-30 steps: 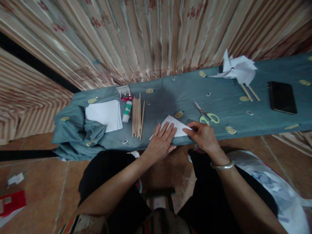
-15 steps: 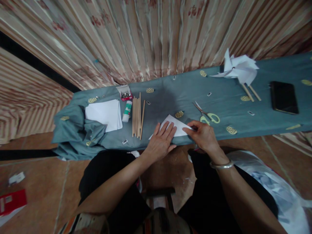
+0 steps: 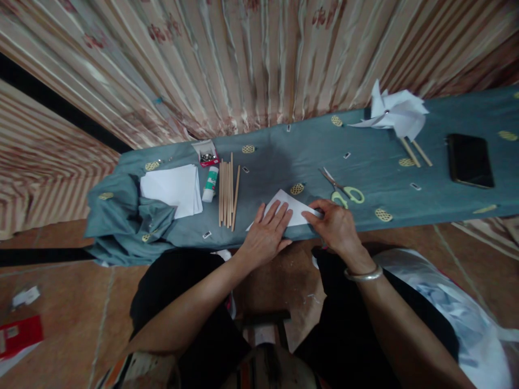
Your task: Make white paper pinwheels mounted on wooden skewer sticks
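Observation:
A folded white sheet of paper (image 3: 298,212), triangular in outline, lies at the near edge of the cloth-covered table. My left hand (image 3: 265,229) rests flat on its left part with fingers stretched out. At the paper's right corner, my right hand (image 3: 334,221) pinches it between thumb and fingers; a silver bangle circles that wrist. Just beyond the right hand lie scissors (image 3: 343,190) with pale green handles, blades pointing away to the left. To the left of my left hand is a row of thin wooden sticks (image 3: 226,194).
A glue stick (image 3: 210,183), an open box of metal pins (image 3: 208,157) and a stack of white paper (image 3: 172,189) lie on the left. Paper pinwheels (image 3: 399,113) on sticks and a black phone (image 3: 470,160) lie on the right. A plastic bag (image 3: 438,302) stands on the floor.
Both hands stay in nearly the same place on the folded paper. The whole view has shifted very slightly.

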Demonstrator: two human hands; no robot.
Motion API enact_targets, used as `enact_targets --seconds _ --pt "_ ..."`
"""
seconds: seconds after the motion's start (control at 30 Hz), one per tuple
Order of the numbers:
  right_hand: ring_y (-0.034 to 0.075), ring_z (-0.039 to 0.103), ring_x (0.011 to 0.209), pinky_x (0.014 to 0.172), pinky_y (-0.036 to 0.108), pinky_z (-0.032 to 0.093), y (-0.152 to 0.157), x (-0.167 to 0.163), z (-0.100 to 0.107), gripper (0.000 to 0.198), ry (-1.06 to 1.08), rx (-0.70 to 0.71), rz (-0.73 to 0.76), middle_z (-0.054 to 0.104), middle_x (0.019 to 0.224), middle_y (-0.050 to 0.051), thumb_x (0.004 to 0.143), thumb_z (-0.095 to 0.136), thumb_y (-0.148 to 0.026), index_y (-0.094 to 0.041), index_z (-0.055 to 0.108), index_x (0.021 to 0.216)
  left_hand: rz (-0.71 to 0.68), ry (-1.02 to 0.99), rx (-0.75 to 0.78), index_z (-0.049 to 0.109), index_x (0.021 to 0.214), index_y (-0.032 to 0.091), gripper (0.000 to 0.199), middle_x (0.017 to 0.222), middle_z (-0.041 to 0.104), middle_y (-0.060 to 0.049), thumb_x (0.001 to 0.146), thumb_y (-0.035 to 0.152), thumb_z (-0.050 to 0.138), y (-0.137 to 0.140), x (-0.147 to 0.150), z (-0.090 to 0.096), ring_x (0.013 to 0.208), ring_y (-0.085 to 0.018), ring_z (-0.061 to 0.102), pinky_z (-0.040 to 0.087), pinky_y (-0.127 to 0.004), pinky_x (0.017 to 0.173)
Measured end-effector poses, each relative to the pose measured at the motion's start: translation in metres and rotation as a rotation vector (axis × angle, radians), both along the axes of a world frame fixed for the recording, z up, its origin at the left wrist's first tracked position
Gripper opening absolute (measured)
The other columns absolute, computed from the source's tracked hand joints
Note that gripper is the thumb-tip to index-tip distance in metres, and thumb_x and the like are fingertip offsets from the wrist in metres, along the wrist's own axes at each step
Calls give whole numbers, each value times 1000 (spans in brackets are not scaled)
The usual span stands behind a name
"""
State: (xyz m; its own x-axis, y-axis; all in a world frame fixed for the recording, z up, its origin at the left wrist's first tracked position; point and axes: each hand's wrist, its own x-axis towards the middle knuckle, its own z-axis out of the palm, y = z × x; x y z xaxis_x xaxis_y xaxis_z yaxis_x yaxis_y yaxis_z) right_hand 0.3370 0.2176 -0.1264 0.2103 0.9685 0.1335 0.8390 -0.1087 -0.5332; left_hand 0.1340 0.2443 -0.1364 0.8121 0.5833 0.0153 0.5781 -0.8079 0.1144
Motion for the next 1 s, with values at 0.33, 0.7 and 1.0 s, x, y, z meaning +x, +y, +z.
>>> enact_targets --seconds 0.33,0.7,1.0 --pt "35 44 134 108 53 33 -17 -26 -11 57 -186 148 76 45 148 20 90 50 -49 -14 51 135 2 -3 48 30 149 8 73 158 31 -20 93 49 51 -1 1 -3 149 -34 23 18 -58 120" --pt "34 38 138 111 53 25 -18 -38 -19 57 -221 178 27 40 151 22 85 49 -36 -13 44 138 -4 -5 83 27 151 8 73 157 31 -21 94 48 49 0 1 -10 149 -35 23 16 -63 118" --pt "37 41 135 107 55 31 -29 15 -21 57 -303 220 -114 40 150 26 83 52 -29 -9 46 136 5 29 54 26 151 8 77 158 29 -22 90 43 58 -1 1 -2 149 -34 22 14 -60 120"
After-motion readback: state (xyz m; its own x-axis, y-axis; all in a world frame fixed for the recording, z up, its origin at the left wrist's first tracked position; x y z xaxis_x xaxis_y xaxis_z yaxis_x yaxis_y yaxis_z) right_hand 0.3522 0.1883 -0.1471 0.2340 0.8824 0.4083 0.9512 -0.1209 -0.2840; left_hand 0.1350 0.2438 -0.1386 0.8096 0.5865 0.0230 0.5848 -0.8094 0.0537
